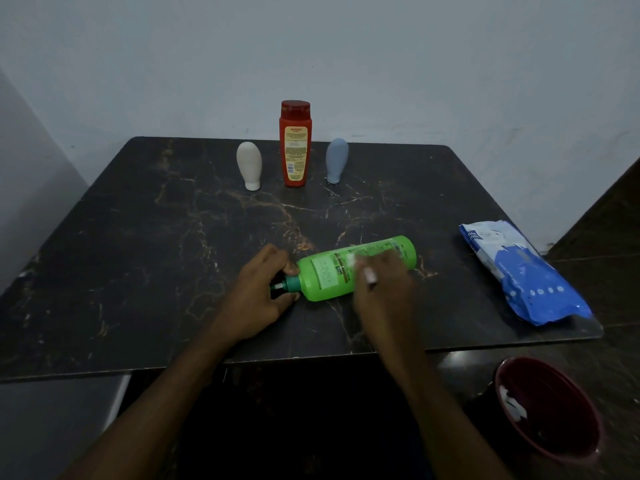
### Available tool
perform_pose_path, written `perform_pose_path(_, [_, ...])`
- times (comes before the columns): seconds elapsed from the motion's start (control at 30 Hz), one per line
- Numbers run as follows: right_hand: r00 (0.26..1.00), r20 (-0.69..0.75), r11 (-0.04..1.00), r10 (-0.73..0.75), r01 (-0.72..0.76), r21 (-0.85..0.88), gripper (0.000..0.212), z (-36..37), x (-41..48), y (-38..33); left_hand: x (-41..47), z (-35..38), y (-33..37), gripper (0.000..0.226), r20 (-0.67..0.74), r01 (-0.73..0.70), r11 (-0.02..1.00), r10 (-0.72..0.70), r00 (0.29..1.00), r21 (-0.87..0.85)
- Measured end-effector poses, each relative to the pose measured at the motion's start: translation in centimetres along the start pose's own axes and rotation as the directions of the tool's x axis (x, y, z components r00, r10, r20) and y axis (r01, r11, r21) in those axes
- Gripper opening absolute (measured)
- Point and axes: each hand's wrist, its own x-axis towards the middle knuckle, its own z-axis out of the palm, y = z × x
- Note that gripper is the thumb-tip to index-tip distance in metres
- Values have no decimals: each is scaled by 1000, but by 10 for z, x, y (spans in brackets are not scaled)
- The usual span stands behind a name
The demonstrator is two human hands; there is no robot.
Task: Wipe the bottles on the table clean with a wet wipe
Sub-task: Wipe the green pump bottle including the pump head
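Head view: roll as you wipe

Green plastic pump bottle [322, 275] lies sideways, left of the blue wipe pack [519, 271]. Left hand [256, 292] grips its neck; blurred right hand [388, 285] clutches a white wet wipe [370, 277] against it.

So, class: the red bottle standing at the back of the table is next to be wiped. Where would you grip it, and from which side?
Probably round its mid-body, reaching in from the front. The red bottle stands upright, tall and slim, with gaps to the white tube and grey tube on either side, so fingers can wrap its narrow edges.
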Motion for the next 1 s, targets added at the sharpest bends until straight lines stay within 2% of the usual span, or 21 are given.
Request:
perform_pose_path(0.1, [959, 111, 964, -261, 265, -25, 15, 26, -29, -27, -1, 0, -1, 33, 1, 11, 1000, -11, 1000, 8])
perform_pose_path(0.2, [947, 139, 957, -288, 291, 1, 17, 26, -30, -25, 0, 0, -1, 29, -3, 4, 1000, -4, 1000, 14])
perform_pose_path(0.27, [965, 116, 971, -237, 236, 21, 16, 16, -20, -13, 0, 0, -2, 34, -6, 9, 1000, -9, 1000, 5])
perform_pose_path(0.43, [997, -40, 998, 59, -58, 9, 18, -22, 23, 37, 0, 1, -1, 39, -10, 21, 1000, -21, 1000, 5])
perform_pose_path(0.5, [994, -71, 997, 78, -78, 0, 17, -26, 26, 39, 0, 1, -1, 39, -13, 23, 1000, -23, 1000, 4])
perform_pose_path(0.53, [997, -43, 998, 67, -67, 7, 16, -23, 22, 33, 0, 1, 0, 39, -13, 22, 1000, -22, 1000, 2])
perform_pose_path(0.63, [991, 114, 997, -66, 60, 50, 15, 0, -4, 3, 0, 0, 1, 37, -20, 11, 1000, -11, 1000, 1])
perform_pose_path(0.73, [952, 170, 967, -253, 247, 55, 15, 20, -19, -18, 0, 0, 1, 36, -21, 10, 1000, -10, 1000, -2])
perform_pose_path(1.0, [898, 271, 917, -347, 386, -103, 15, 19, -15, -31, 0, 0, 0, 35, -15, 19, 1000, -19, 1000, -8])
